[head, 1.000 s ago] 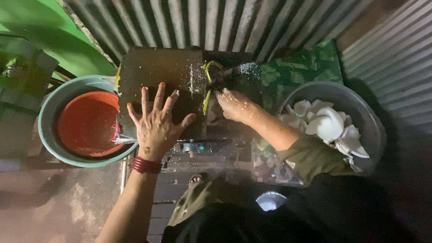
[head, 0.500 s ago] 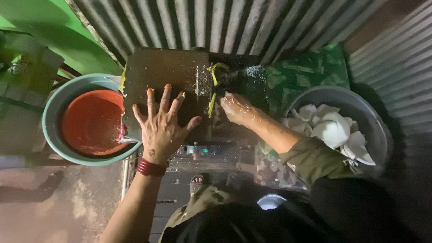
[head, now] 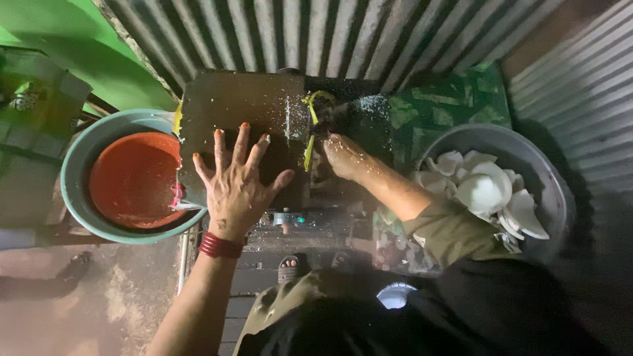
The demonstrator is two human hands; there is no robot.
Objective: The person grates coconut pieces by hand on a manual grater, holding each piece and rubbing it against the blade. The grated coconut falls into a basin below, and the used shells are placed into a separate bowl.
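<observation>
At the centre of the frame the left hand (head: 239, 186) lies flat and released, fingers fanned wide, palm down on the dark box-shaped machine (head: 244, 112) whose flat top is matte, worn and speckled with white flecks. The nails carry orange polish, and a stack of red bangles (head: 221, 246) rings the wrist. Just right of it, the right hand (head: 344, 156) is curled against the machine's dark opening, dusted with wet white shreds; what it grasps, if anything, I cannot tell. A strip of yellow plastic (head: 310, 125) loops and hangs beside that hand.

At the left of the frame, a round teal basin (head: 79, 165) with a smooth plastic rim holds a glossy orange-red bowl (head: 132, 178), tucked against the machine's left edge.

At the right, a wide grey metal basin (head: 554, 191) is filled with white coconut pieces (head: 488, 191), curved and shell-like with smooth pale faces.

Ribbed corrugated metal sheets (head: 330, 33) form the wall along the top and right. A green patterned cloth (head: 448, 109) lies between machine and grey basin. The floor at the lower left is rough, gritty concrete (head: 79, 303).
</observation>
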